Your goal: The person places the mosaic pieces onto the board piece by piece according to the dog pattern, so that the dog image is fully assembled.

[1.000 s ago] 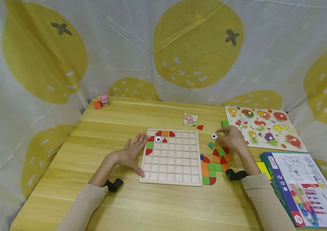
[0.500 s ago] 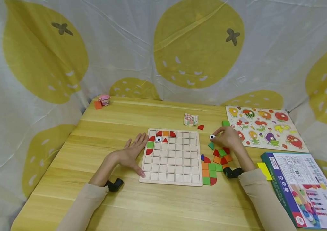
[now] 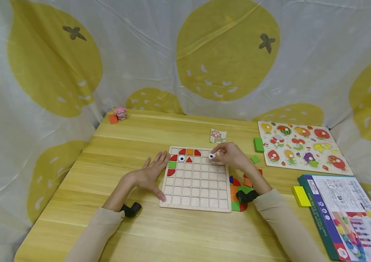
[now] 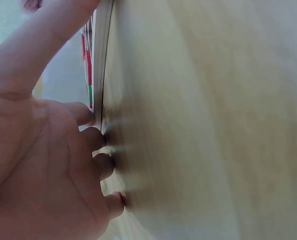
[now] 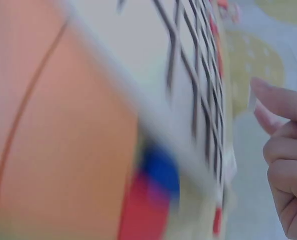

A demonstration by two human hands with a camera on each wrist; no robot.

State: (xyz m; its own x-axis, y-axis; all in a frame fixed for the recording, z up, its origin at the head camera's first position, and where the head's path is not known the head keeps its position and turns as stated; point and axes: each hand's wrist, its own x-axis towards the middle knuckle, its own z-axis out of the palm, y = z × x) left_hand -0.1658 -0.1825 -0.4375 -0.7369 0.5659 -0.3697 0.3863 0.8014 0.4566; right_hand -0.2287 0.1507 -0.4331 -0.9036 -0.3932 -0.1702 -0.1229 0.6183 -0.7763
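Note:
My left hand (image 3: 148,179) lies spread at the left side of the wooden grid board (image 3: 195,182), thumb on its near left corner. In the left wrist view that hand (image 4: 43,155) has its fingertips down beside the board's edge (image 4: 102,60). Above the board's far right cells, my right hand (image 3: 232,156) pinches a round white eye tile (image 3: 211,156) between thumb and fingers. Only the tile's thin edge (image 5: 252,100) shows in the right wrist view. Set in the grid are another eye tile (image 3: 181,158), a red triangle (image 3: 189,159), an orange square (image 3: 190,151), a green square (image 3: 172,165) and several red rounded pieces.
Loose coloured tiles (image 3: 234,191) lie against the board's right side, partly under my right forearm. A pattern card (image 3: 218,136) is behind the board. Farther right are a fruit puzzle (image 3: 303,147), a green block (image 3: 259,145), a yellow block (image 3: 301,196) and a box (image 3: 346,214).
My right hand has taken hold of the eye tile and carried it left from beside the loose tiles to above the board. The left hand has stayed where it was.

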